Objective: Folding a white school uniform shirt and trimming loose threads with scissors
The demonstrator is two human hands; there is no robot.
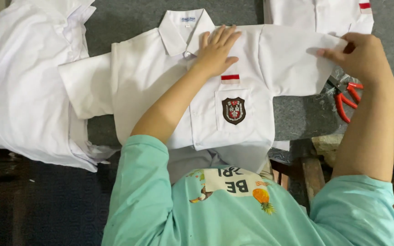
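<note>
The grey table (128, 18) fills your view. A white shirt (160, 86) lies flat on it, front up, collar away from you. A pile of white cloth (28, 82) sits to its left, and another white shirt (315, 13) at the top right edge has a small red-and-white label. Your left hand (216, 52) lies open, palm pressed flat on the chest just below the collar. Your right hand (361, 57) pinches the hem of the shirt's sleeve (292, 64), fingers closed on the cloth. Red-handled scissors (346, 98) lie just under that hand. The chest pocket carries a dark shield badge (233, 110), and a red-and-white strip (230, 79) sits above it.
</note>
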